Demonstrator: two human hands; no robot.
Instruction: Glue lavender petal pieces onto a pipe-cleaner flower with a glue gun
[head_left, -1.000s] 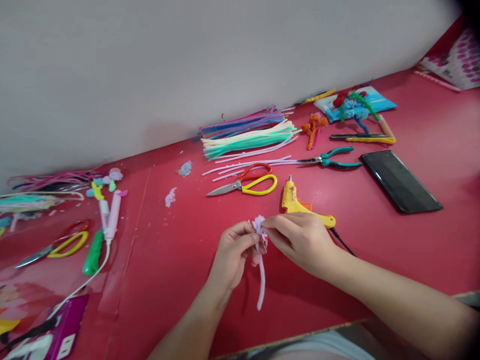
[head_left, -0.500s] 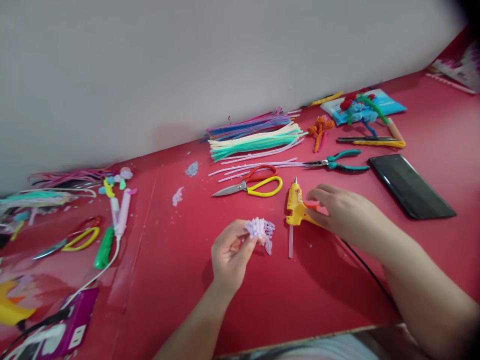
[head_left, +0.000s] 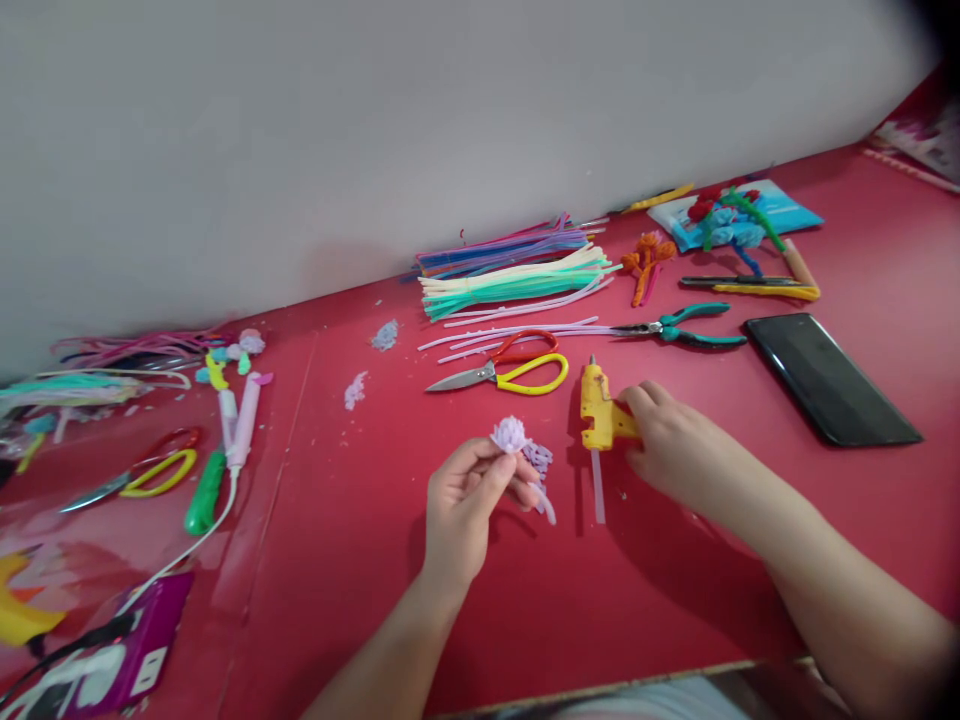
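Observation:
Between the thumb and fingers of my left hand is a lilac pipe-cleaner flower, its petals facing up. A looped lilac strip hangs down beside it by the same fingers. My right hand is closed around the handle of a yellow glue gun, whose nozzle points toward the wall. A clear glue stick sticks out of the gun's rear. Scissors with one red and one yellow handle lie just beyond both hands. Teal-handled pliers rest farther right.
Bundles of pipe cleaners lie along the wall. A black phone is on the right, near a blue packet. On the left are a second pair of scissors, a pink hot iron and a purple power strip.
My right hand has closed around the glue gun's handle and shifted the gun slightly. My left hand has turned the lilac flower so that its petals point up.

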